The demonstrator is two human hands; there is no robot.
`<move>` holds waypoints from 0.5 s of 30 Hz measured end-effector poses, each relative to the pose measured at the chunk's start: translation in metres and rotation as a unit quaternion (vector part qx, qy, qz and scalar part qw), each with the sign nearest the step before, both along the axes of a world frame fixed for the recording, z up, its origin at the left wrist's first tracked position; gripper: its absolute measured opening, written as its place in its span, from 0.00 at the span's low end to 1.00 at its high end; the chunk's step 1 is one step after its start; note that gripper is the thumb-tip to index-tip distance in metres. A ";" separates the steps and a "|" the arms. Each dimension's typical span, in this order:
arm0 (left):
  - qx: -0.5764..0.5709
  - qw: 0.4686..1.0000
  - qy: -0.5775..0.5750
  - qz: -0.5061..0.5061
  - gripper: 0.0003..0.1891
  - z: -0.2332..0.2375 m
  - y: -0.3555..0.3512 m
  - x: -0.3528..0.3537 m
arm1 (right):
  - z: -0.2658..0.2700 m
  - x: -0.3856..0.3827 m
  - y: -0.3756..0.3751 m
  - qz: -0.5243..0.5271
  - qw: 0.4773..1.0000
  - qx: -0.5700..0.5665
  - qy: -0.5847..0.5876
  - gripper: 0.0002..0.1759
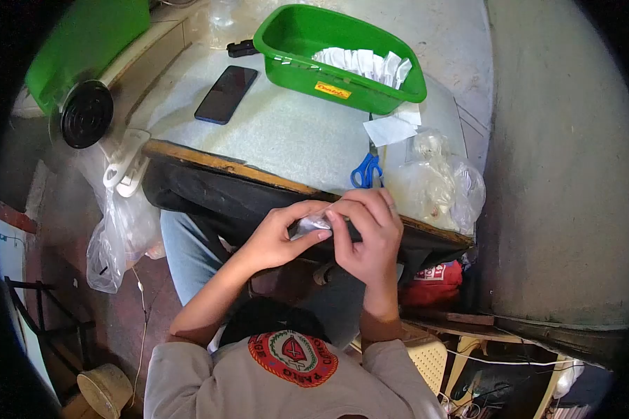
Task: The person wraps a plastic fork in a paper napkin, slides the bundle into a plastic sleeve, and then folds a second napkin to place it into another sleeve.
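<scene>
Just in front of the table edge, my left hand (276,241) is closed on a small clear plastic bag (312,224) with something pale inside; I cannot make out what. My right hand (367,234) pinches the same bag at its right end, thumb and fingers pressed together. Beyond the right hand, blue-handled scissors (365,172) lie on the table, their blades partly under white paper pieces (391,130). To the right sits a heap of clear plastic bags (433,185).
A green plastic basin (286,68) holding folded white papers (370,64) stands at the back of the table (279,140). Left of it lies a black phone (226,95). A fan (87,114) is at the left, above a hanging plastic bag (112,244). A wall (559,174) rises at right.
</scene>
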State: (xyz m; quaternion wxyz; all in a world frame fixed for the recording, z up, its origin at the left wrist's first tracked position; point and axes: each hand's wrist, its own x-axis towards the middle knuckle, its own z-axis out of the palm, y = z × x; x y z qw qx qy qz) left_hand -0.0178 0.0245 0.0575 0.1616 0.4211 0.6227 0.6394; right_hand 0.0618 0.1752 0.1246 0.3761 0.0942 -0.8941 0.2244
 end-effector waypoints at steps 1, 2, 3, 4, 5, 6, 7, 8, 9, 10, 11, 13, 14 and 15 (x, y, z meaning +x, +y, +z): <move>-0.001 1.000 -0.003 0.000 0.20 -0.008 -0.002 0.000 | 0.004 0.000 0.001 -0.007 1.000 0.025 0.017 0.05; 0.023 0.990 -0.121 -0.069 0.20 -0.020 -0.001 -0.001 | 0.009 0.001 0.001 -0.012 0.999 0.030 0.016 0.06; 0.048 0.961 -0.237 -0.137 0.20 -0.026 -0.002 -0.001 | 0.013 0.000 0.003 -0.011 0.999 0.031 0.014 0.06; 0.043 0.939 -0.280 -0.194 0.23 -0.030 -0.005 -0.005 | 0.017 -0.002 0.008 -0.020 0.999 0.029 0.029 0.06; 0.043 0.938 -0.283 -0.194 0.23 -0.032 -0.008 -0.007 | 0.019 -0.002 0.012 -0.029 0.998 0.026 0.044 0.07; 0.037 0.924 -0.305 -0.229 0.24 -0.033 -0.012 -0.008 | 0.021 -0.002 0.015 -0.037 0.998 0.026 0.047 0.08; 0.031 0.908 -0.325 -0.263 0.25 -0.035 -0.016 -0.010 | 0.022 -0.001 0.019 -0.036 0.998 0.026 0.046 0.08; 0.031 0.899 -0.333 -0.281 0.26 -0.045 -0.020 -0.010 | 0.023 0.000 0.022 -0.061 0.997 0.015 0.038 0.08; 0.033 0.900 -0.333 -0.281 0.26 -0.048 -0.023 -0.009 | 0.023 0.001 0.026 -0.085 0.996 0.006 0.030 0.08; 0.034 0.897 -0.331 -0.289 0.26 -0.050 -0.027 -0.007 | 0.022 0.002 0.030 -0.086 0.996 -0.025 0.019 0.07; 0.035 0.895 -0.329 -0.299 0.26 -0.053 -0.029 -0.004 | 0.020 0.004 0.033 -0.086 0.996 -0.025 0.018 0.07; 0.040 0.904 -0.317 -0.283 0.26 -0.059 -0.030 0.001 | 0.017 0.009 0.038 -0.134 0.980 -0.140 -0.046 0.05; 0.027 0.908 -0.319 -0.268 0.25 -0.058 -0.034 0.002 | 0.014 0.010 0.044 -0.156 0.984 -0.084 -0.034 0.04; 0.015 0.912 -0.322 -0.254 0.24 -0.058 -0.036 0.004 | 0.012 0.010 0.047 -0.155 0.984 -0.083 -0.035 0.04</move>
